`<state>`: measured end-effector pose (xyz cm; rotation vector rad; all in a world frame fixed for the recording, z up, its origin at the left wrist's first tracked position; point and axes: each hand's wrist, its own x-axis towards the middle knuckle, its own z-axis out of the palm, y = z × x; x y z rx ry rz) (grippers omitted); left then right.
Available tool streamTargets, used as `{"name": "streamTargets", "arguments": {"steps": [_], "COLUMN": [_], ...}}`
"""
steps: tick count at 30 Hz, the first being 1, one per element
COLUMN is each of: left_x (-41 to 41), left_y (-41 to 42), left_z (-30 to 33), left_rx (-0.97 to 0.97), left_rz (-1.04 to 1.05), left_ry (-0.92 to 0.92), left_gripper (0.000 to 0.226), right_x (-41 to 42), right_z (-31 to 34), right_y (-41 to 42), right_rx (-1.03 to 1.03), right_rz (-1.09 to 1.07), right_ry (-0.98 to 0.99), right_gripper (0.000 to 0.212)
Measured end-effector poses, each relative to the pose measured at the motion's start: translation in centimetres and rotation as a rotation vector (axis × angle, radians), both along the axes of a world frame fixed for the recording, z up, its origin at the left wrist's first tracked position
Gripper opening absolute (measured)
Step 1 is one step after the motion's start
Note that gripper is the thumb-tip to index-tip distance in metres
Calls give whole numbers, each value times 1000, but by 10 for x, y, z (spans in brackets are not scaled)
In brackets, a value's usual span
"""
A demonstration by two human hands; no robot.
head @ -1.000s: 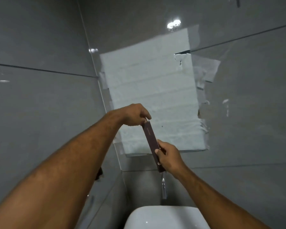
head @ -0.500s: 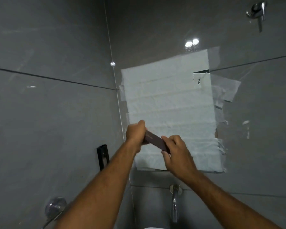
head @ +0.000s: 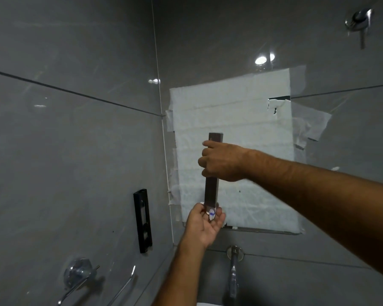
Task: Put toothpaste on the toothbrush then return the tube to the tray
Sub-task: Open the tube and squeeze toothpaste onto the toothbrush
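A long dark brown box stands upright in front of the papered mirror. My right hand grips it around its upper half, with the arm coming in from the right. Just under the box's lower end is my left hand, palm up. Its fingers hold a small white and blue item that sticks out of the box. I cannot tell whether that item is the tube or the toothbrush. No tray is in view.
White paper taped over the mirror fills the wall behind. A black holder hangs on the left wall, above a chrome handle and rail. A tap spout juts out below my hands. The white basin rim shows at the bottom edge.
The box has swung from lying across to upright. My left hand has left its upper end and now sits under the lower end, where a white and blue item has come out.
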<state>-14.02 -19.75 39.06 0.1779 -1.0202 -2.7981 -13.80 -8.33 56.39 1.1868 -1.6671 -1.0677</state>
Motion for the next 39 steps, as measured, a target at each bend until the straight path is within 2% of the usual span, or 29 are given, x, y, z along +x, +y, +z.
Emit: {"name": "streamTargets", "arguments": {"steps": [11,17,23,28,31,35,39], "left_x": [8,11,18,22,26,33,40], "left_y": [-11,-6,-2,6,12,12,5], "left_z": [-12,-13,-14,-15,-18,-25,-26], "left_rx": [-52,-152,-216,-356,-524,-685,-787], "left_rz": [-90,-91,-88,-108,-110,-99,-13], "left_ry": [2,-9,-19,32,77,166,152], "left_gripper": [35,40,56,69,62,40,35], "right_x": [-6,-6,-19,-24,-25,-28,-30], "right_z": [-15,-22,-30,-34,-31,-32,-50], "right_y": [10,13,36,49,55,71,83], "right_rx": [-50,-73,-118,-135,-168,-304,-635], "right_rz": [89,223,160,96,86,47,-35], "right_ry": [33,47,-15,-3,6,-10,-86], "right_gripper": [36,44,44,45,38,29,31]}}
